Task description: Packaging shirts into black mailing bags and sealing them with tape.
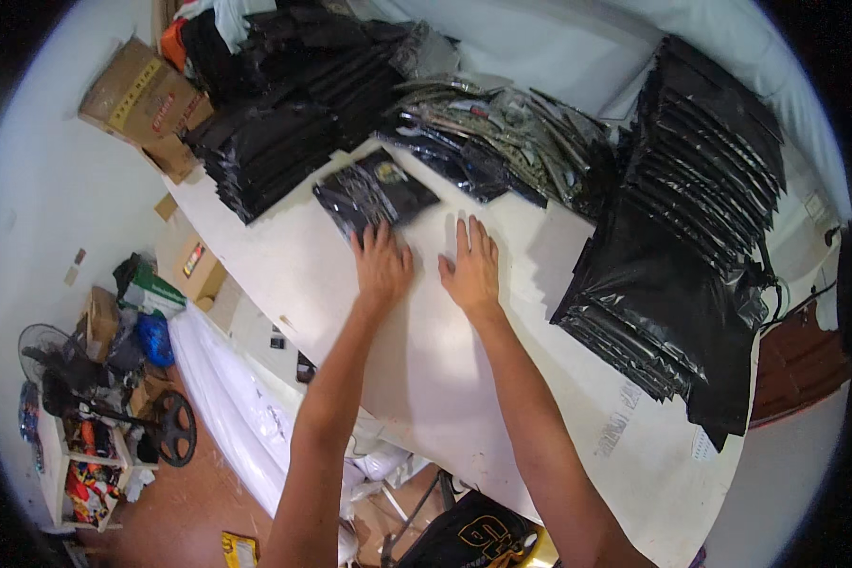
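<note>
On the white tabletop (pixel 440 369) lies a dark folded garment in a clear plastic bag (pixel 376 188). The fingertips of my left hand (pixel 383 266) rest at its near edge, fingers slightly apart and not closed around it. My right hand (pixel 473 270) is laid palm down on the bare table to the right, thumb spread, holding nothing. Beyond the hands stands a pile of bagged garments (pixel 511 135), some camouflage patterned. Stacked black plastic packages (pixel 653 291) lie to the right of my right hand.
More black packages (pixel 270 142) are heaped at the back left beside a cardboard box (pixel 142 99). Left of the table are a white plastic-covered bundle (pixel 220 405), an electric fan (pixel 50 362) and a small white shelf (pixel 89 465). A black printed cloth (pixel 468 532) is below the front edge.
</note>
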Available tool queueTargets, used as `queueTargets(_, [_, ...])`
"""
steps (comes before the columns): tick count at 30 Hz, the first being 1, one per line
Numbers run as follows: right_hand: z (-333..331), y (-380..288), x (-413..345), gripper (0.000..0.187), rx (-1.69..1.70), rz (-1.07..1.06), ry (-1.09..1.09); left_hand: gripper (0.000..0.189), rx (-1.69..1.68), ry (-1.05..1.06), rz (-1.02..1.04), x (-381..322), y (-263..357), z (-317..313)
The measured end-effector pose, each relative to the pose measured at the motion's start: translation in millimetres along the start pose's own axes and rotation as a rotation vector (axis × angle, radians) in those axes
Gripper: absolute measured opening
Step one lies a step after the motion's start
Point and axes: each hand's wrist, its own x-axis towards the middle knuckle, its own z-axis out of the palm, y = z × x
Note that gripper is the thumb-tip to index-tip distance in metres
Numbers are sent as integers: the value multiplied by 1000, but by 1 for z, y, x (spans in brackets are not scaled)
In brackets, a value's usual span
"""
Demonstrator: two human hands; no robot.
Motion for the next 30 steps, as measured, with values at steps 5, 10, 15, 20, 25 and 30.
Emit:
queueTargets(5, [-34,-11,-56,67,-9,-127,-14,56,-132,-13,143,-106,61,-50])
queueTargets(10, [-102,-18,-180,58,96,-292,-189,66,-248,-201,157,-229,144,-121])
queueTargets(15, [-244,21,-306,63,40,-152,-285,67,-704,-473,436,-306,218,-193])
queueTargets(20, [-340,73,-381,65,-92,-13,-324,51,-391,-329,459,-289,209,-176])
queueTargets(25, [-371,85,-407,62,-158,128,-261,34,-707,-226,203,-297,207,-152])
queueTargets(30, [-371,95,-414,64,-135,102,-230,22,-1339,-514,-289,-286,234,-142])
